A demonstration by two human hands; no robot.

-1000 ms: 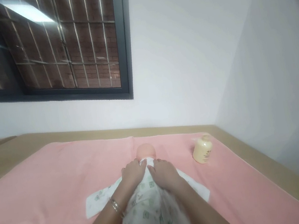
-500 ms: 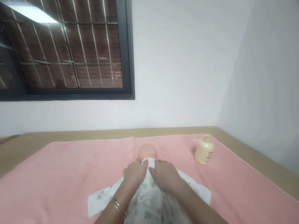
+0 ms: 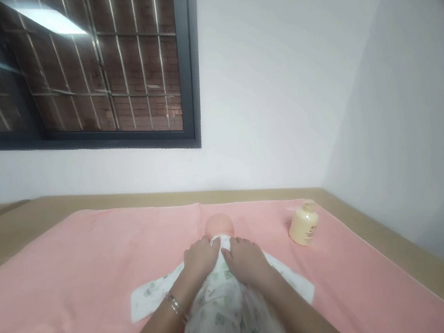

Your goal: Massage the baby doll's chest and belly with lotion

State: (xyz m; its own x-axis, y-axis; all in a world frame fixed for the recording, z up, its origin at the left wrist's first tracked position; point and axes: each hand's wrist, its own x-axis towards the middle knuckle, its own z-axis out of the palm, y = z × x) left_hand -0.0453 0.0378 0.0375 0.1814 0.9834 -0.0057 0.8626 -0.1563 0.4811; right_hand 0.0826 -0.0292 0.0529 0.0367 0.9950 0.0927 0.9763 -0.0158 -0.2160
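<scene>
Doll (image 3: 219,225) lies mid-blanket (image 3: 55,280), head twd far edge, wrapped in printed cloth (image 3: 224,322). L hand (image 3: 199,257) & R hand (image 3: 246,260) sit on its collar, fingers bent; pinching or not, can't tell. Cloth prob. soft, light, floppy: grip hems.

To the right of centre you have a pale yellow plastic pump bottle (image 3: 303,225), tilted, on the pink terry cloth (image 3: 75,277) that spreads across the lower half of the frame. Along the cloth's far and right edges you see a band of tan wooden surface (image 3: 14,225). In the upper left, a dark-framed window with metal bars (image 3: 66,73) sits in the white wall (image 3: 274,69).
</scene>
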